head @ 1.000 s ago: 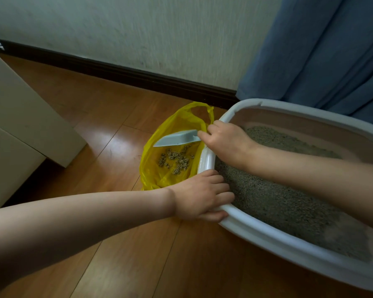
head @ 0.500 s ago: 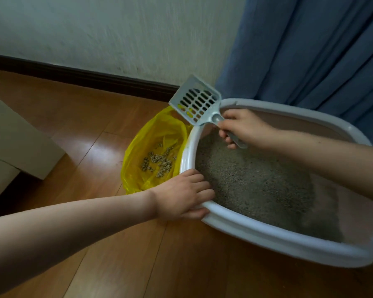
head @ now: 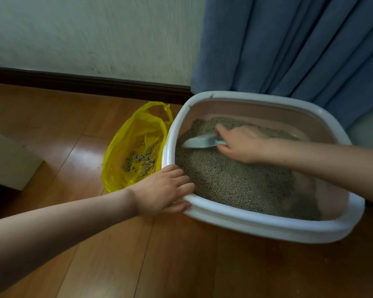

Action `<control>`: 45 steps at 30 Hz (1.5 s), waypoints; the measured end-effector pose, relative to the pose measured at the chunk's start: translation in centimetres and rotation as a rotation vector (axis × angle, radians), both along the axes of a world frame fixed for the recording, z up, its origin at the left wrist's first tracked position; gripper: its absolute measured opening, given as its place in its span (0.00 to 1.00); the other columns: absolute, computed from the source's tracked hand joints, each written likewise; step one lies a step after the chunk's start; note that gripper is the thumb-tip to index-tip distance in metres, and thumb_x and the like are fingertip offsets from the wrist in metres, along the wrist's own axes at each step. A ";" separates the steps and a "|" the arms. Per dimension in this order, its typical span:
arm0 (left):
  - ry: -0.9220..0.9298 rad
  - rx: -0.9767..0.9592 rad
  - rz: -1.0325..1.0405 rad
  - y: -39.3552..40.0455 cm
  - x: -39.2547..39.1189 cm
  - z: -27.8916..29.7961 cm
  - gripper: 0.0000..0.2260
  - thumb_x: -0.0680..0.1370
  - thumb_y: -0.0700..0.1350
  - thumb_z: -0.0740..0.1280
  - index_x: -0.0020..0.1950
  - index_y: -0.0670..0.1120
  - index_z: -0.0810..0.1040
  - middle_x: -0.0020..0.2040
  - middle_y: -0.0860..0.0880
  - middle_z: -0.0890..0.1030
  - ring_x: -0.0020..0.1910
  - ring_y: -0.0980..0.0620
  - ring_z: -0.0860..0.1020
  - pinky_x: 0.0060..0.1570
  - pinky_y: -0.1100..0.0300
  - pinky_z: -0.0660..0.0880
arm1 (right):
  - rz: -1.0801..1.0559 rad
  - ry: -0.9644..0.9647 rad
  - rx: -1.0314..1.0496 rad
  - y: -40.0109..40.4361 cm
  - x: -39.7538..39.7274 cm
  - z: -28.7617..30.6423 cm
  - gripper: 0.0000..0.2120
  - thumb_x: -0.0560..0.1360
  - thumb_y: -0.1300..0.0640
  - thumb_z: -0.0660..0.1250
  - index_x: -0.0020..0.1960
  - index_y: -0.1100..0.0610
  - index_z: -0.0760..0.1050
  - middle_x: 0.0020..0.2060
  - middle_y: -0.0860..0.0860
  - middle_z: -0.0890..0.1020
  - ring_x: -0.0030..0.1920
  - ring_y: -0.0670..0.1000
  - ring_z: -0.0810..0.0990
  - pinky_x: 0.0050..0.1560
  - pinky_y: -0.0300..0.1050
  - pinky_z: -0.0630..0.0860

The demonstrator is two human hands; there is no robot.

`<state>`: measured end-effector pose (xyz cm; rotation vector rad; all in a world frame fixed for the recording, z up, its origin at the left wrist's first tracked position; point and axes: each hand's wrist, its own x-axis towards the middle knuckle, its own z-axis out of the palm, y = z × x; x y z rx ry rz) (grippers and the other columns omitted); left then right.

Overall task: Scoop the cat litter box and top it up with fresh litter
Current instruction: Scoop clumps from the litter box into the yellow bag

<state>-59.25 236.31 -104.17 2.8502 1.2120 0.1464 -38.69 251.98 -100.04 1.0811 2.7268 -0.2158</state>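
Observation:
A white litter box point(head: 267, 224) with a pale inner wall stands on the wooden floor, filled with grey litter point(head: 235, 177). My left hand point(head: 166, 190) grips the box's near left corner, fingers over the rim and thumb under it. My right hand point(head: 241, 145) holds the handle of a pale grey scoop point(head: 200, 143), whose blade lies low in the litter at the box's far left. A yellow plastic bag point(head: 136, 145) lies open just left of the box, with clumps of litter point(head: 141, 160) inside.
A blue curtain point(head: 289, 44) hangs right behind the box. A white wall and a dark baseboard point(head: 84, 80) run along the back. A pale cabinet corner point(head: 7, 160) juts in at the left edge. Wooden floor spreads in front.
My right hand has carried the scoop from over the yellow bag, up past the rim, and down into the litter. My left hand stays on the box's corner.

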 end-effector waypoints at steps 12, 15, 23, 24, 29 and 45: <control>-0.005 -0.011 0.016 -0.2 0.1 0.1 0.12 0.82 0.55 0.57 0.50 0.48 0.72 0.45 0.49 0.75 0.45 0.48 0.72 0.56 0.54 0.65 | 0.261 -0.171 0.020 -1.2 2.5 -0.6 0.22 0.83 0.48 0.50 0.76 0.39 0.53 0.57 0.50 0.79 0.27 0.40 0.67 0.28 0.34 0.65; -0.021 0.007 0.015 -0.2 0.0 -0.2 0.12 0.82 0.55 0.57 0.50 0.47 0.72 0.44 0.49 0.75 0.45 0.47 0.72 0.56 0.54 0.65 | 0.219 -0.223 0.014 -1.8 5.7 0.4 0.22 0.83 0.48 0.50 0.76 0.38 0.52 0.46 0.41 0.77 0.27 0.37 0.65 0.28 0.32 0.62; -0.057 0.043 -0.003 0.0 -0.2 -0.9 0.17 0.82 0.56 0.54 0.49 0.46 0.76 0.43 0.49 0.75 0.44 0.46 0.73 0.54 0.54 0.67 | 0.081 -0.406 -0.036 -2.9 14.9 3.9 0.21 0.82 0.47 0.51 0.73 0.32 0.54 0.43 0.37 0.75 0.31 0.38 0.69 0.34 0.34 0.70; -0.062 0.047 -0.004 0.0 -0.1 -1.0 0.17 0.82 0.56 0.54 0.48 0.46 0.75 0.43 0.49 0.74 0.43 0.46 0.73 0.54 0.54 0.67 | 0.069 -0.437 -0.046 -2.9 15.5 4.6 0.20 0.82 0.47 0.52 0.72 0.32 0.57 0.44 0.37 0.76 0.32 0.37 0.69 0.36 0.35 0.72; -0.054 0.065 -0.016 0.2 -0.1 -1.0 0.16 0.82 0.56 0.54 0.48 0.47 0.74 0.42 0.50 0.74 0.42 0.47 0.72 0.52 0.54 0.67 | -0.058 -0.391 0.005 -0.5 16.4 6.4 0.20 0.81 0.48 0.54 0.70 0.31 0.62 0.44 0.39 0.78 0.35 0.37 0.71 0.40 0.42 0.77; 0.003 0.039 -0.013 0.1 0.2 -0.2 0.17 0.82 0.56 0.52 0.47 0.47 0.74 0.41 0.50 0.74 0.42 0.48 0.72 0.51 0.56 0.66 | 0.020 -0.222 -0.017 1.7 8.4 0.2 0.21 0.82 0.50 0.54 0.74 0.40 0.60 0.68 0.48 0.73 0.45 0.46 0.79 0.32 0.36 0.72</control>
